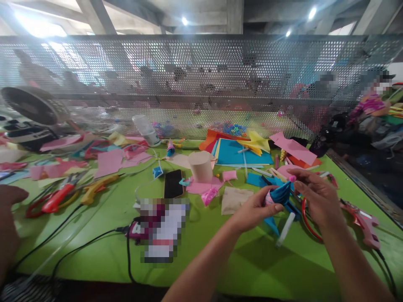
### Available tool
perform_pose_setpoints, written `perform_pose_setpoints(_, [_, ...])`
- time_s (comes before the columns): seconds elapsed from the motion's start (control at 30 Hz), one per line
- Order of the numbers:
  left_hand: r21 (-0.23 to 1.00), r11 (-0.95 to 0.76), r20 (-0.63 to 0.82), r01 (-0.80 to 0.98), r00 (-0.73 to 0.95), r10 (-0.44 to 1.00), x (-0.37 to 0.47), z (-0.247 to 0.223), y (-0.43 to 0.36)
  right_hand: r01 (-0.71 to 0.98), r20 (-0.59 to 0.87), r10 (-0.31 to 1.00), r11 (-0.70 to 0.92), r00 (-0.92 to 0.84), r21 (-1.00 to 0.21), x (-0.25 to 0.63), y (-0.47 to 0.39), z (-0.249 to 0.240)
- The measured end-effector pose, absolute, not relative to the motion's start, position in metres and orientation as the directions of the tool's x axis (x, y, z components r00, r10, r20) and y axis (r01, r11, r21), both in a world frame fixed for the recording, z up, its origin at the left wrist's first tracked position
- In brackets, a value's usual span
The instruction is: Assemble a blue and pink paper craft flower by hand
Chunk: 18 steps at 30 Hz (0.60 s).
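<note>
My left hand (260, 207) is closed round a small blue and pink craft piece (281, 193), which looks like folded felt or paper. My right hand (315, 195) pinches a small bright pink bead-like ball (292, 178) at the upper tip of that piece. Below the hands a white stick (286, 230) leans beside a hanging blue strip (271, 226). A red loop handle (310, 226), perhaps of scissors, is partly hidden behind my right hand. To the right lies a pink glue gun (365, 226) with a black cord.
Blue sheets (236, 152), a beige roll (200, 166), a dark phone (173, 183) and a pixelated phone (166, 235) lie on the green table (208, 251). Leftward are a yellow glue gun (99, 188) and red-handled pliers (59, 196). Another person's hand (11, 201) shows at the left edge. A perforated metal screen (189, 79) stands behind.
</note>
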<state>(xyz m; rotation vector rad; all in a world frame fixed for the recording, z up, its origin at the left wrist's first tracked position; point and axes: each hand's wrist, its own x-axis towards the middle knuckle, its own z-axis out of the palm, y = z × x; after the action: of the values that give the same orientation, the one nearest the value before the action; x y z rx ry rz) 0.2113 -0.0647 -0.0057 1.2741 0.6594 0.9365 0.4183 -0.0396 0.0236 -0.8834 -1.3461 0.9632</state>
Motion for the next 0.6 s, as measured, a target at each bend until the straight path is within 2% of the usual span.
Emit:
perform_pose_setpoints(0.13, [0.981,-0.007,0.102,-0.196,0.483,0.870,0.2121,-0.0047,-0.0642,-0.047,0.337,0.941,0.337,0.006,-0.940,0.4184,-0.0397,0.0222])
perform_pose_setpoints(0.33, [0.987,-0.029,0.101,-0.156,0.478,0.873,0.2133,-0.0061,-0.0634,0.046,0.372,0.928,0.371,0.013,-0.928,0.4168,-0.0393,0.0222])
perform_pose_setpoints(0.6, [0.978,-0.002,0.106,-0.206,0.495,0.862,0.2142,-0.0073,-0.0634,0.105,0.428,0.904,0.427,-0.008,-0.898,0.4181,-0.0411,0.0235])
